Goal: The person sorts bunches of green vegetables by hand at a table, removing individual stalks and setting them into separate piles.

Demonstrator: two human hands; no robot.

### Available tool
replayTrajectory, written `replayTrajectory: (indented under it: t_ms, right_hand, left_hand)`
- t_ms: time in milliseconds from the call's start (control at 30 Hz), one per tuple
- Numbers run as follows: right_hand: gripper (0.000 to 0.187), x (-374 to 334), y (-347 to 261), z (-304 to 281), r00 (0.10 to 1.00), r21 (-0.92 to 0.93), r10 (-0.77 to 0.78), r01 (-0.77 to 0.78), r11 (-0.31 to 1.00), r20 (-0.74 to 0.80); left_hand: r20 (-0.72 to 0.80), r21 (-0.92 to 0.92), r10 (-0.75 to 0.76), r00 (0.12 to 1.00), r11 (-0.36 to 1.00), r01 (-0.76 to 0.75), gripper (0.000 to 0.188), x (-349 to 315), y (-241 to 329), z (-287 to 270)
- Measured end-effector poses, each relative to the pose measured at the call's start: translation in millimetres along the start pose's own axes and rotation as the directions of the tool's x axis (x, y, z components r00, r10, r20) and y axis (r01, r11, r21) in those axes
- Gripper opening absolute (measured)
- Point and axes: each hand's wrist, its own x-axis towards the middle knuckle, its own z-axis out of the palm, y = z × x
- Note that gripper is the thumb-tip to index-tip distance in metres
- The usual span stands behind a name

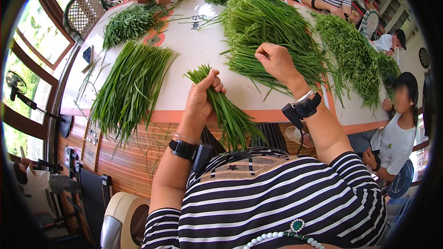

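My left hand is wrapped round a bunch of green garlic chives. The cut ends poke up above my fist, and the long leaves hang down to the right over the table's near edge. Raised over the near part of a big heap of chives, my right hand has its fingers curled into a pinch. Whatever may be between those fingertips is too small to make out. A neat pile of chives lies to the left of my left hand, its leaf ends drooping past the table edge.
The white table has an orange border. Another chive pile lies at the far left, near a phone-like dark object. More greens cover the right side. Several people sit around; one across the table handles chives. A wicker chair stands far left.
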Motion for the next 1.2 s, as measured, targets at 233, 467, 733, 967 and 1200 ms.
replayTrajectory:
  t_ms: [233, 467, 733, 967, 1200]
  right_hand:
    - [0.011, -24.9, -44.1, 27.5, 0.965, 0.438, 0.027, -0.143, 0.888, 0.261]
    - [0.012, -7.7, -8.7, 15.1, 0.995, 0.131, -0.066, 0.056, 0.990, 0.069]
    - [0.009, -10.0, -10.8, 37.5, 0.995, -0.208, -0.022, 0.043, 0.977, 0.102]
    - [0.011, -10.8, -12.2, 36.7, 0.987, -0.148, -0.056, 0.078, 0.986, 0.148]
    - [0.012, -13.9, -21.5, 44.7, 0.977, -0.312, -0.106, 0.160, 0.936, 0.183]
  left_hand:
    - [-0.085, 0.074, -0.006, 0.996, 0.997, 0.012, 0.026, -3.5, -18.9, 23.2]
    - [-0.129, 0.048, -0.088, 0.988, 0.994, 0.095, 0.020, -7.2, -7.4, 23.5]
    - [0.067, -0.060, -0.082, 0.994, 0.994, 0.086, 0.020, -4.1, -14.5, 10.0]
    - [0.045, -0.031, -0.066, 0.997, 0.997, 0.068, 0.016, -4.3, -13.9, 5.5]
    - [0.028, -0.012, -0.019, 0.999, 1.000, 0.019, 0.017, -5.2, -15.2, 10.3]
